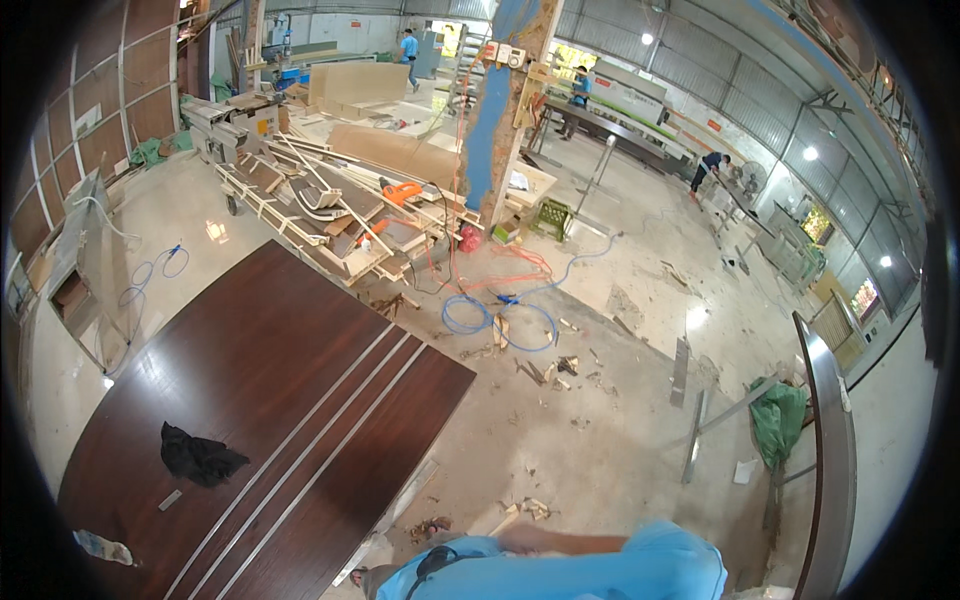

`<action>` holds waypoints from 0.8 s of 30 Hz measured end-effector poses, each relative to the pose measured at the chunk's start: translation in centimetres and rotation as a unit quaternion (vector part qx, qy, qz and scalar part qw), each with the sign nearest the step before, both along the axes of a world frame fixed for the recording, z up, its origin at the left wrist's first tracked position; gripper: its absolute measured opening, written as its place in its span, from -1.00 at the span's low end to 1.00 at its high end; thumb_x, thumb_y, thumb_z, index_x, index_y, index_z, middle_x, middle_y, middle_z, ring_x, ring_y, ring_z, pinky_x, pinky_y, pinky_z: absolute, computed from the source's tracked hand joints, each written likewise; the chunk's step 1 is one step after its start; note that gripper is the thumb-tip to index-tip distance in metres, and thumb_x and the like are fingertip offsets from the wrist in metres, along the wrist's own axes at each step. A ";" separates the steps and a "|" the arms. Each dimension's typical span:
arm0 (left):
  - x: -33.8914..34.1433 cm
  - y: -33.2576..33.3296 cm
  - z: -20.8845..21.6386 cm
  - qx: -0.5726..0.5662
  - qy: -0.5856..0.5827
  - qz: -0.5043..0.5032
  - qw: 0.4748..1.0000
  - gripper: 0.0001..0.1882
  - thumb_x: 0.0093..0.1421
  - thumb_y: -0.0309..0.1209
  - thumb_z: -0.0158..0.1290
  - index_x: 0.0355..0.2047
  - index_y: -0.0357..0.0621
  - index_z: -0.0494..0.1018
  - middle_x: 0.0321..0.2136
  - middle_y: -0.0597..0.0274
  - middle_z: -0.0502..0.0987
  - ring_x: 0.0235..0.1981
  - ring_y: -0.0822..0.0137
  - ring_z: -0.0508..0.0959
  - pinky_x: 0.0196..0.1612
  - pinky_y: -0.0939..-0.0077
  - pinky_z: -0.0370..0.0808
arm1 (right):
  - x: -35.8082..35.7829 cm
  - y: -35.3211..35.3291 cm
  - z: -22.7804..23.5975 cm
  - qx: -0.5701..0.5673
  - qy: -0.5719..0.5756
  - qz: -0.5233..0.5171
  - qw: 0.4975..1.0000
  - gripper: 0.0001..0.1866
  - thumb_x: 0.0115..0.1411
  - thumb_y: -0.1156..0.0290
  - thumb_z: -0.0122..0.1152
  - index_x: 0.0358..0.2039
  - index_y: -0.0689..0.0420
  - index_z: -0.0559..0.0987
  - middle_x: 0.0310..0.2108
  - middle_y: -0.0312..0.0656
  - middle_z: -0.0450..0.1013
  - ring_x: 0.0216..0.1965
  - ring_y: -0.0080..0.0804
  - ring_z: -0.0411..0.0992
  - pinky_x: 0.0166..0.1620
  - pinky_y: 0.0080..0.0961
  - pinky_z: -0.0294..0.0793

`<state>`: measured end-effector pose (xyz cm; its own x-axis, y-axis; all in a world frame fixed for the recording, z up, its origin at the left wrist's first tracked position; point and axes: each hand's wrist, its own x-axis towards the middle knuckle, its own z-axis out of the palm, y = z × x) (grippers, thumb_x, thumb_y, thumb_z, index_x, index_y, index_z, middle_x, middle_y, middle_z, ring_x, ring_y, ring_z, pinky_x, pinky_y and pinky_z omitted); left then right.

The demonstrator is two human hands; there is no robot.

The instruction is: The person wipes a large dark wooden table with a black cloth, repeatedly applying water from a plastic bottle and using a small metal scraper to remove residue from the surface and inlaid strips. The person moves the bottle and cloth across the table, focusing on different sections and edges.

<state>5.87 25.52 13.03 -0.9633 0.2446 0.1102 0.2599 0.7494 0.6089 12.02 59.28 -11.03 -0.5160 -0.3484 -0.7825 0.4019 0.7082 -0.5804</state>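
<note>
Blue sleeve (675, 560) blurs near glossy panel (250, 330), littered workshop floor (620, 440) beyond

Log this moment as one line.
Hands: not discernible | Forearm: blurred | Brown panel: three pale strips, black cloth on top | Floor: blue hose, wood scraps

The dark reddish-brown panel (260, 320) looks like smooth, glossy wood; its pale strips (328, 462) seem metallic. The crumpled black cloth (200, 457) appears matt, the green sack (777, 420) wrinkled plastic.
</note>
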 end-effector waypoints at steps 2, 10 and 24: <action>0.0 -0.2 -0.2 0.000 0.006 0.013 1.000 -0.76 0.38 -0.31 0.17 -0.23 -0.24 0.70 -0.39 0.20 0.71 -0.33 0.37 0.67 -0.18 0.42 0.60 | 3.4 1.4 -2.3 -0.119 0.346 0.193 0.911 -0.71 0.40 0.17 0.11 -0.28 0.13 0.60 -0.45 -0.18 0.56 -0.50 -0.31 0.55 -0.55 -0.52 0.38; 0.3 -2.0 -0.8 -0.015 0.013 0.042 0.999 -0.78 0.37 -0.33 0.17 -0.21 -0.25 0.69 -0.36 0.18 0.71 -0.30 0.36 0.66 -0.15 0.41 0.59 | 7.1 11.3 2.3 0.053 -0.149 -0.345 0.925 -0.71 0.41 0.18 0.10 -0.26 0.14 0.60 -0.41 -0.16 0.57 -0.46 -0.29 0.56 -0.52 -0.50 0.42; -0.5 -3.2 -0.2 -0.036 0.008 0.096 0.995 -0.79 0.36 -0.37 0.18 -0.17 -0.25 0.69 -0.30 0.15 0.70 -0.25 0.35 0.65 -0.09 0.40 0.58 | -0.4 6.7 2.6 -0.023 -0.098 -0.364 0.926 -0.71 0.42 0.20 0.07 -0.24 0.17 0.58 -0.35 -0.13 0.59 -0.40 -0.24 0.59 -0.47 -0.46 0.48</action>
